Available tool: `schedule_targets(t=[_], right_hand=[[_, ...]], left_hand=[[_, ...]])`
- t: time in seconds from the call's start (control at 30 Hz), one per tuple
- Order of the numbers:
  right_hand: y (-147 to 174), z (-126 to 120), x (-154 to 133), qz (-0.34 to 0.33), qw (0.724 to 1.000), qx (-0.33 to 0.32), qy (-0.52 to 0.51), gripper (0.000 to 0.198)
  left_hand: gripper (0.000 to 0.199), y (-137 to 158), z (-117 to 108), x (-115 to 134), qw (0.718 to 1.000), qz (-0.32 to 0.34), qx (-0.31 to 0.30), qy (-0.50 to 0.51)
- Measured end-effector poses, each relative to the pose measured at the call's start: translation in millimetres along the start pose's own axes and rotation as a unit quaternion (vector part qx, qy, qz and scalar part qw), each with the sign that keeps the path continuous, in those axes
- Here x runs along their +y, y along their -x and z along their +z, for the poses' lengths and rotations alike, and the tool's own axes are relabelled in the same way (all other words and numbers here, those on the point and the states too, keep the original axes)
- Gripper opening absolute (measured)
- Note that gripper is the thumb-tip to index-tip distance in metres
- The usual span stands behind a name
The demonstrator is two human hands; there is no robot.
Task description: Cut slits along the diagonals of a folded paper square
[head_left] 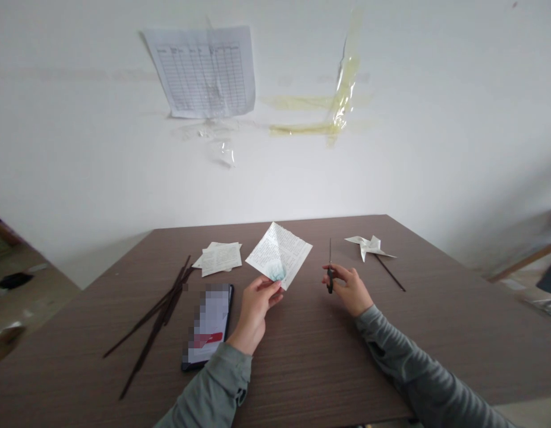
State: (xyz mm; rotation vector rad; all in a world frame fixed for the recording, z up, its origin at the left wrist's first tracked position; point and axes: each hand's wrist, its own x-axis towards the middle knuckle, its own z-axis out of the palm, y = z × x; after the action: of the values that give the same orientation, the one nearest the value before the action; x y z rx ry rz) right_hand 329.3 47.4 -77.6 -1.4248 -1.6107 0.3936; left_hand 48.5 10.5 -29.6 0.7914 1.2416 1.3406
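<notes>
A square of printed paper [279, 249] with a crease and a blue-green patch is pinched at its lower corner by my left hand [257, 309]. My right hand [349, 288] grips a pair of scissors [330, 276] by dark handles, the blades pointing up and away from me. A gap lies between the scissors and the paper. To the right rests a paper pinwheel [368, 245] on a dark thin stick [391, 274]. Several more paper squares [222, 258] are stacked loosely to the left of the held sheet.
A phone [208, 327] lies beside my left wrist, its screen lit and partly pixelated. Several dark sticks [157, 321] lie crossed at the left of the brown table [293, 380]. Behind it rises a white wall [293, 184] with a taped printed sheet [204, 74].
</notes>
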Motion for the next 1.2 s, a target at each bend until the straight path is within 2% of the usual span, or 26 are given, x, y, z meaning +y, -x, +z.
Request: schedule_targets(t=[0.1,0.2,0.3,0.47,0.7,0.93,1.2], right_hand=[[15,4,-14,0.014,0.995,-0.093,-0.022,0.04],[30,13,-30,0.013,0.989,-0.144,-0.044,0.035],[39,17,-43,0.008,0.984,-0.166,-0.067,0.037],[41,10,-57,0.029,0.975,-0.183,-0.123,0.041],[50,5,-78,0.098,0.936,-0.256,-0.223,0.048],[51,6,-86,0.093,0.914,-0.311,-0.244,0.067],[54,8,-92,0.076,0.913,-0.34,-0.212,0.059]], left_hand=[[0.025,0,-1,1,1.0,0.008,0.006,0.017],[0.022,-1,-2,1,0.999,0.007,0.014,0.035],[0.024,-1,-2,2,0.999,0.007,0.012,0.043],[0.036,-1,-2,1,0.999,0.023,0.013,0.042],[0.04,1,-3,3,0.997,0.038,0.01,0.068],[0.049,1,-2,3,0.995,0.055,-0.002,0.079],[0.049,4,-1,5,0.994,0.058,-0.009,0.094]])
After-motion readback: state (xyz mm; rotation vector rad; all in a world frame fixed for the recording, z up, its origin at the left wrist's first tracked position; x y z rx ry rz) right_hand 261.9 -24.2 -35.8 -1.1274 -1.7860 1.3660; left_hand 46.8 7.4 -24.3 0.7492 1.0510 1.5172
